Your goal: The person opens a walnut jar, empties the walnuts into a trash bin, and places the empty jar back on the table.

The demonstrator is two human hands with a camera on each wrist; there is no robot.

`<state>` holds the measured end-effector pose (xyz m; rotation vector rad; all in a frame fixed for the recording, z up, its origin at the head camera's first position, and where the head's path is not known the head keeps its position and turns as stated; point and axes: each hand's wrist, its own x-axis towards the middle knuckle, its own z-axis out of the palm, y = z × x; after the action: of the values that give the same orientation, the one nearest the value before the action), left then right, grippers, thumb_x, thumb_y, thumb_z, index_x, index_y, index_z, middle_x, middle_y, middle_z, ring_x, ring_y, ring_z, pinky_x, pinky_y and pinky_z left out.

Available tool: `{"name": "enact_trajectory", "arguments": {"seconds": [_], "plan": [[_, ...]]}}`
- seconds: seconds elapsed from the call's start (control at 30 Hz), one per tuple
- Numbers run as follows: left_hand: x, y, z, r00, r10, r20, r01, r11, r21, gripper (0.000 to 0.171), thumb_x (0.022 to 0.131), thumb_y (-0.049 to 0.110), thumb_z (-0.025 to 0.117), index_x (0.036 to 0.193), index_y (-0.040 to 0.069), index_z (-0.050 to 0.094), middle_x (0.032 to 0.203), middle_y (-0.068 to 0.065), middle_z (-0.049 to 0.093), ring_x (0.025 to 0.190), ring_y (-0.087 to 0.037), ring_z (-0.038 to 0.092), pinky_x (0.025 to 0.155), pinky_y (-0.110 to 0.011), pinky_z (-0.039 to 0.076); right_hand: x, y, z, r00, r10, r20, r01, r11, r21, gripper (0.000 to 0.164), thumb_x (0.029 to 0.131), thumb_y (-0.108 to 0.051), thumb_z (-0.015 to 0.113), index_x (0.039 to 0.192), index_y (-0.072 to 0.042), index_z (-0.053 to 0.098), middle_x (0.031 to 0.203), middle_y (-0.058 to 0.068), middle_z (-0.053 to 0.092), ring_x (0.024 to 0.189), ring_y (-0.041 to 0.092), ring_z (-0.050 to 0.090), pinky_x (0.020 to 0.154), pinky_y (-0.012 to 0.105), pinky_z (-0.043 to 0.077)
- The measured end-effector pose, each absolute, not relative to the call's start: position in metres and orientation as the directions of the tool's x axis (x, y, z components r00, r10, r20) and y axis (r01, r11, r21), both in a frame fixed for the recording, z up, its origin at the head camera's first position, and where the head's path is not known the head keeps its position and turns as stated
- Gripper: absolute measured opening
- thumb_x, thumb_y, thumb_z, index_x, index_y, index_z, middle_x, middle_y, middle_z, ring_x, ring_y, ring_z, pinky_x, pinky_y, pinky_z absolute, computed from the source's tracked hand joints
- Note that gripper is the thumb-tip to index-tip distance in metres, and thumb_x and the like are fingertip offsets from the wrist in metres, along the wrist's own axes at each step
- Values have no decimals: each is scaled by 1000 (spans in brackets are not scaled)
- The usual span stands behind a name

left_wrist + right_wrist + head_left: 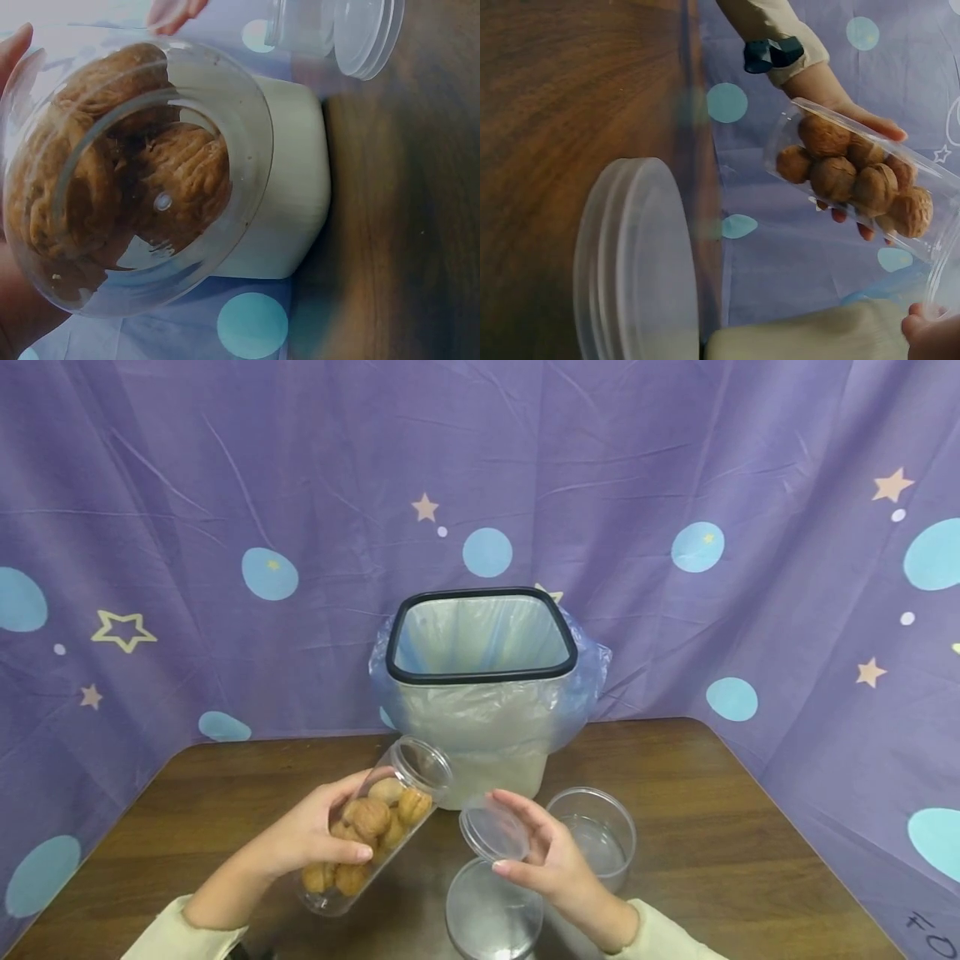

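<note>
My left hand (318, 831) grips a clear plastic jar (426, 764) of walnuts (371, 818), lifted above the table. The uncovered mouth of the jar tilts up toward the right. In the left wrist view, several walnuts (180, 184) show through the round jar base (251, 180). My right hand (562, 864) pinches a small clear lid (491, 831) by its rim, apart from the jar mouth. In the right wrist view, the walnut jar (784, 131) slants down toward that hand, and my left fingers wrap its far side.
A pale bin (480, 768) with a black rim (480, 678) and a bluish liner (581, 710) stands behind the hands. Below my right hand lies a wide, round translucent lid (495, 914). A shallow clear round container (600, 843) sits to its right.
</note>
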<state>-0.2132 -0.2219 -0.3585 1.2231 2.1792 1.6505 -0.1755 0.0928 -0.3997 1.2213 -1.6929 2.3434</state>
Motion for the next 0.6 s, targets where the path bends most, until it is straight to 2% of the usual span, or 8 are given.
{"name": "enact_trajectory", "arguments": {"seconds": [0.13, 0.3, 0.6], "plan": [[-213, -223, -354, -648, 672, 359, 542, 75, 837, 80, 72, -1, 70, 143, 2, 33, 125, -3, 59, 103, -15, 61, 87, -28, 51, -173, 90, -405, -753, -438, 491, -395, -296, -870, 66, 81, 0, 68, 134, 17, 32, 139, 36, 35, 129, 8, 42, 107, 17, 29], [-211, -223, -350, -629, 677, 383, 569, 66, 819, 82, 72, -3, 70, 144, 1, 31, 124, -4, 59, 102, -16, 62, 85, -29, 52, -171, 84, -413, -794, -479, 375, -335, -171, -927, 71, 80, -9, 73, 136, 10, 35, 142, 27, 39, 129, 5, 41, 106, 14, 27], [-211, -224, -343, -636, 670, 381, 580, 90, 810, 81, 71, -1, 72, 143, 3, 35, 122, -4, 60, 102, -17, 62, 86, -30, 52, -168, 61, -419, -774, -570, 277, -251, -125, -960, 78, 77, -10, 77, 138, 9, 32, 142, 22, 41, 134, 27, 36, 109, 19, 26]]}}
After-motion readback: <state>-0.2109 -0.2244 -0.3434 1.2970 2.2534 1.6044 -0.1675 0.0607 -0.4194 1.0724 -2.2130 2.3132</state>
